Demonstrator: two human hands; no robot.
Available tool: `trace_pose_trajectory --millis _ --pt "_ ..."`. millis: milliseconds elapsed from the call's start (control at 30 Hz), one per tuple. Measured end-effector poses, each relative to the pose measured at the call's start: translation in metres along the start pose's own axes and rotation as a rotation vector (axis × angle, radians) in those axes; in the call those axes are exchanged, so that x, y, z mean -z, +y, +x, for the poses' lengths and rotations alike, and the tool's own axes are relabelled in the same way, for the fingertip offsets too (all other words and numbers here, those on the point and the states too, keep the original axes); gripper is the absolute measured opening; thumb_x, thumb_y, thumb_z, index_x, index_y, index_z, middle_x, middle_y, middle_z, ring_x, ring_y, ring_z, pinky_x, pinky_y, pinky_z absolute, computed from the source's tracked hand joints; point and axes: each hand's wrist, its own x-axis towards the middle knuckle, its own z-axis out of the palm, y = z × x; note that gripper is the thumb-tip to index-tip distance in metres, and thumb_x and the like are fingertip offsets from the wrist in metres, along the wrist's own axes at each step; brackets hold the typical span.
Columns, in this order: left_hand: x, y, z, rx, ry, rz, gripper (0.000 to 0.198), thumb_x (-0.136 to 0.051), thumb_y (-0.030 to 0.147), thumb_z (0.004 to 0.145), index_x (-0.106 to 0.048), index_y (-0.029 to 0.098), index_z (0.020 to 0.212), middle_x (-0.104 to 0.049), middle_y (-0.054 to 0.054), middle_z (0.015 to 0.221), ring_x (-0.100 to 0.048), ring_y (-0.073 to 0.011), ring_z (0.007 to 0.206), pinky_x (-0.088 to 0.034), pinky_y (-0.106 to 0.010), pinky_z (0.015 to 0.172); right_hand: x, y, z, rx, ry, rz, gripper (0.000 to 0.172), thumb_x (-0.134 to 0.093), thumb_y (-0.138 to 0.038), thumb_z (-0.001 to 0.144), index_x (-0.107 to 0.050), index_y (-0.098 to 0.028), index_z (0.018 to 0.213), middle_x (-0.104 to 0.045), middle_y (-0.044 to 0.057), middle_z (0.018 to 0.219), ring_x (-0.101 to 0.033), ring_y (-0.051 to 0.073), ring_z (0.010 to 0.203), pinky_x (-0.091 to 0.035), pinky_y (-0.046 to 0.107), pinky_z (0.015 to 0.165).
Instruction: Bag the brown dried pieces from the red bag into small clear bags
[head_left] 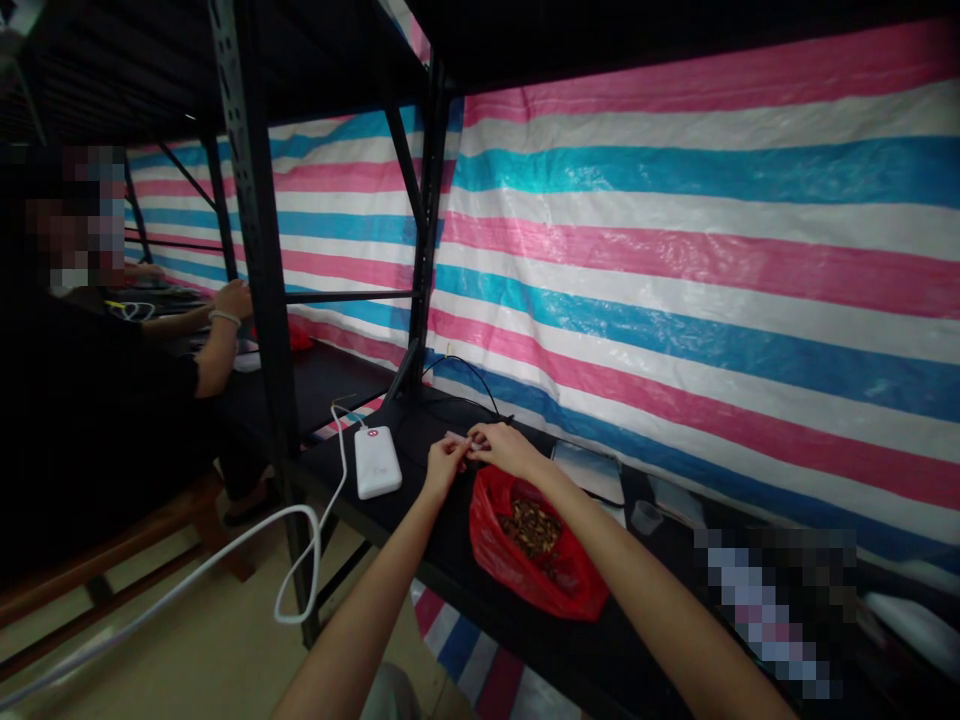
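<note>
My left hand [444, 463] and my right hand [501, 446] meet above the black bench [420, 520], fingers pinched together on a small pale piece [459, 440] held between them. Just below my right wrist lies an open red plastic bag [536, 555] with several small brown parts inside. A white power bank [376, 461] rests on the bench to the left of my left hand, with a white cable [300, 540] looping off the edge toward the floor.
A striped pink, blue and white tarp [675, 260] hangs behind the bench. Black rack posts [255, 250] stand on the left. Another person in black [112, 400] sits at the neighbouring bench, hand [232, 298] on it. A clear flat packet [589, 468] lies right of my hands.
</note>
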Motion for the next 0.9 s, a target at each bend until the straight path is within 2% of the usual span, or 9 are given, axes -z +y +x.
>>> trace_pose_trajectory --millis 100,233,400,633,767,900 --pt "0.0 0.005 -0.003 -0.056 -0.009 0.026 0.04 -0.065 0.05 0.06 -0.057 0.01 0.056 -0.051 0.002 0.045 -0.038 -0.0043 0.036 -0.027 -0.016 0.036 0.004 -0.003 0.0 -0.044 0.011 -0.019 0.021 -0.055 -0.032 0.078 -0.066 -0.022 0.093 -0.069 0.002 0.081 -0.063 0.016 0.08 -0.041 0.022 0.066" --pt "-0.001 0.01 -0.007 -0.124 -0.008 0.045 0.041 -0.062 0.049 0.065 -0.056 0.011 0.052 -0.049 0.002 0.043 -0.037 -0.004 0.037 -0.025 -0.017 0.038 0.009 -0.006 0.002 -0.084 -0.021 -0.023 0.032 -0.059 -0.035 0.073 -0.065 -0.022 0.102 -0.071 0.002 0.08 -0.063 0.017 0.083 -0.042 0.021 0.068" --pt "-0.002 0.012 -0.008 -0.179 0.039 0.086 0.039 -0.062 0.045 0.067 -0.053 0.011 0.049 -0.048 0.002 0.042 -0.036 -0.0046 0.038 -0.025 -0.017 0.039 0.012 -0.014 0.003 -0.077 -0.067 -0.135 0.022 -0.055 -0.033 0.076 -0.069 -0.027 0.091 -0.07 0.0 0.081 -0.063 0.016 0.08 -0.04 0.021 0.065" --pt "0.0 0.013 -0.008 -0.214 0.099 0.094 0.037 -0.061 0.041 0.068 -0.051 0.013 0.047 -0.046 0.003 0.042 -0.036 -0.0049 0.038 -0.025 -0.018 0.04 0.008 -0.02 0.003 -0.142 -0.026 -0.19 0.024 -0.049 -0.03 0.08 -0.067 -0.029 0.097 -0.07 0.0 0.087 -0.062 0.016 0.084 -0.041 0.021 0.067" --pt "-0.001 0.014 -0.008 -0.224 0.088 0.077 0.036 -0.06 0.04 0.07 -0.051 0.013 0.048 -0.046 0.003 0.043 -0.036 -0.0051 0.038 -0.026 -0.018 0.04 0.006 -0.019 0.002 -0.147 0.001 -0.2 0.025 -0.045 -0.034 0.083 -0.067 -0.029 0.096 -0.07 0.0 0.085 -0.062 0.015 0.081 -0.04 0.022 0.066" --pt "-0.002 0.014 -0.009 -0.242 0.032 0.093 0.035 -0.057 0.039 0.072 -0.052 0.013 0.051 -0.049 0.002 0.046 -0.038 -0.0053 0.04 -0.027 -0.018 0.041 0.006 -0.022 -0.002 -0.166 0.03 -0.287 0.032 -0.038 -0.037 0.087 -0.066 -0.027 0.099 -0.069 0.004 0.089 -0.061 0.018 0.084 -0.04 0.024 0.072"
